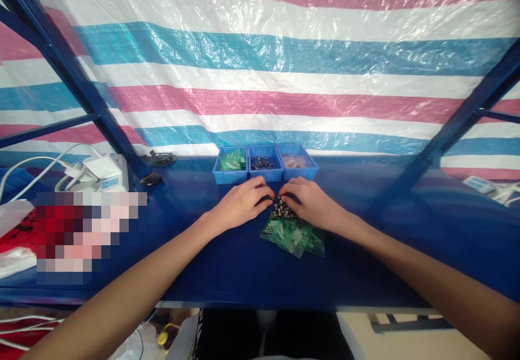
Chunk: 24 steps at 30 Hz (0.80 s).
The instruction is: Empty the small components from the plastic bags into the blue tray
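My left hand (247, 203) reaches in beside a pile of small metal fittings (283, 210) on the blue table. Its thumb and forefinger come close together; whatever lies between them is too small to name. Across the pile is my right hand (307, 202), fingers bent down at the fittings' upper edge, their tips partly hidden. Just below the fittings, small green-tinted clear bags (294, 236) lie overlapping, with pale and metallic pieces showing through. Beyond my hands, a blue bin (265, 174) holds dark metal fittings.
Left of that bin, another blue bin (230, 177) contains green bags; a third bin (301, 173) on the right holds pale, clear packets. A power strip with white chargers (101, 173) and a black mouse-like object (151, 180) sit at left. Striped sheeting (284, 67) hangs behind.
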{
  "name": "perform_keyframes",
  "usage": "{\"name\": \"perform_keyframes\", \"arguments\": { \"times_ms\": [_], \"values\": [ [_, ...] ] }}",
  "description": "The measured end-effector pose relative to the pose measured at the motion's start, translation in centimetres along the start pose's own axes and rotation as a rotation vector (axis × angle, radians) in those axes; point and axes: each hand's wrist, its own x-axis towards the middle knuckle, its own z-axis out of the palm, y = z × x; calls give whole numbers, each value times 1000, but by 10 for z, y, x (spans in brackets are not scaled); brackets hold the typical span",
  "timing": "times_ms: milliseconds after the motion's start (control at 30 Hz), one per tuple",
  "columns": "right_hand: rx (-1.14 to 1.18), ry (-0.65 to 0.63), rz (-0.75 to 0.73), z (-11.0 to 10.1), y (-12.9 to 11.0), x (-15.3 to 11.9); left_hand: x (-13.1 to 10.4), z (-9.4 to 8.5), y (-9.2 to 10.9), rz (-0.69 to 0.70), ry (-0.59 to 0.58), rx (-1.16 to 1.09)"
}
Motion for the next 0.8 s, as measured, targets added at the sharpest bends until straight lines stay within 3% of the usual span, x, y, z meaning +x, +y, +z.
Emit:
{"name": "perform_keyframes", "arguments": {
  "times_ms": [267, 567, 800],
  "values": [
    [6, 37, -37, -1, -7, 0, 0, 2, 0, -15, -15, 5],
    [94, 159, -9, -5, -17, 1, -1, -3, 9, 5, 85, -55],
    [157, 162, 35, -5, -17, 1, 1, -2, 10, 20, 175, -201]
  ]
}}
